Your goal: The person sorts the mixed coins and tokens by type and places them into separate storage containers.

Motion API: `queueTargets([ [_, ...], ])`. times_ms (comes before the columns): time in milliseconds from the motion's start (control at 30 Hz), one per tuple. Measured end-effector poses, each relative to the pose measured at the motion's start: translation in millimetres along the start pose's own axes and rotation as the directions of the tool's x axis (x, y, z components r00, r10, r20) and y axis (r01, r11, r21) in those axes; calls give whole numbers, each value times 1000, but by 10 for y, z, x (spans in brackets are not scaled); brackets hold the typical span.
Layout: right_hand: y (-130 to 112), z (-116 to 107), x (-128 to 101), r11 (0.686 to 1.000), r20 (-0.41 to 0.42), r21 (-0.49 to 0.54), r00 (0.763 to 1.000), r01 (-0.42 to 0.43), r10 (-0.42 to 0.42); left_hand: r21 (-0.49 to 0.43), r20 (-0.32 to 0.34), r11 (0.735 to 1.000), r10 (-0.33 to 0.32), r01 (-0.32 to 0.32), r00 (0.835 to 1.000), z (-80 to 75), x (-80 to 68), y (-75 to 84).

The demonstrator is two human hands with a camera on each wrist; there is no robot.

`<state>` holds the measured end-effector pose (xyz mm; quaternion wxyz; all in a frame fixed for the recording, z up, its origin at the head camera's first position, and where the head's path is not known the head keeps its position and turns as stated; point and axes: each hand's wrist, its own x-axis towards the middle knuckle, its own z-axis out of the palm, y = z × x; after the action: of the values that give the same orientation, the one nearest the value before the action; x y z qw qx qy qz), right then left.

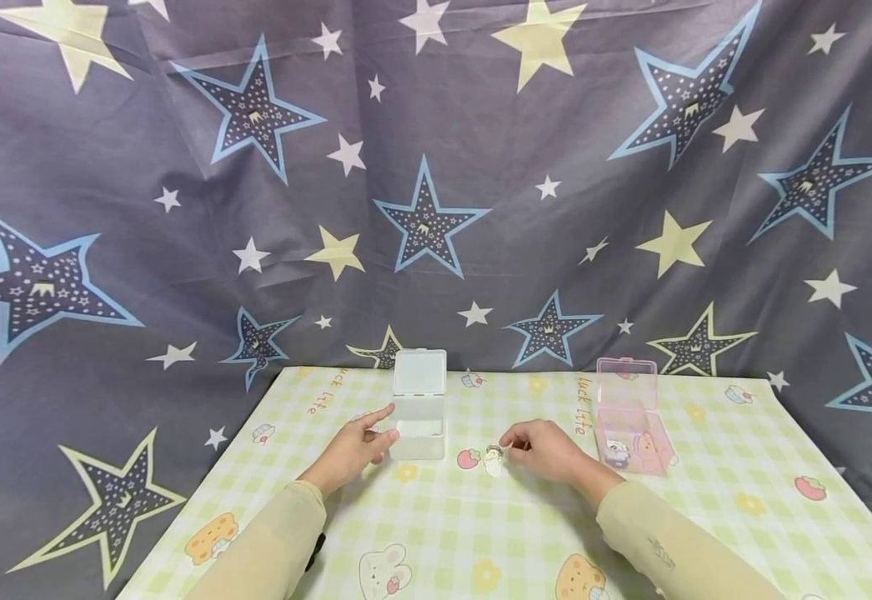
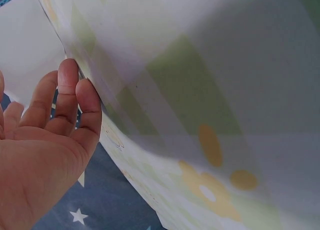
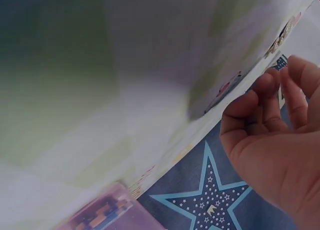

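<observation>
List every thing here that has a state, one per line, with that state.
clear box: lid up, open, left fingers at its side.
pink box: lid up, open, small items inside.
small charm: lying on the table, by the right fingertips.
left hand: fingers relaxed.
right hand: fingers loosely curled, holding nothing.

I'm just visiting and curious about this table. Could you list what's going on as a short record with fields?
Surface: table under a checked cloth with cartoon prints
Backdrop: dark star-print fabric
Left hand: fingers touch the clear box, whose lid stands open
Right hand: fingertips at a small pale object, too small to identify
Pink box: open, right of the right hand, small items inside
</observation>
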<state>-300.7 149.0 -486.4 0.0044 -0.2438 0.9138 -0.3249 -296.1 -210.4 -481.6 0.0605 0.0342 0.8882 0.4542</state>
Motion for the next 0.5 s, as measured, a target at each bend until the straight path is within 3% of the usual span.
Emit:
queueTargets([
  [233,-40,94,-7,993,77,2,990,117,-116,14,0,1000,4,-4,1000,-5,4,-4],
  [500,-109,166,38,986,78,-82,987,148,-142,16,-2,1000,3,-3,1000,-3,-18,11],
])
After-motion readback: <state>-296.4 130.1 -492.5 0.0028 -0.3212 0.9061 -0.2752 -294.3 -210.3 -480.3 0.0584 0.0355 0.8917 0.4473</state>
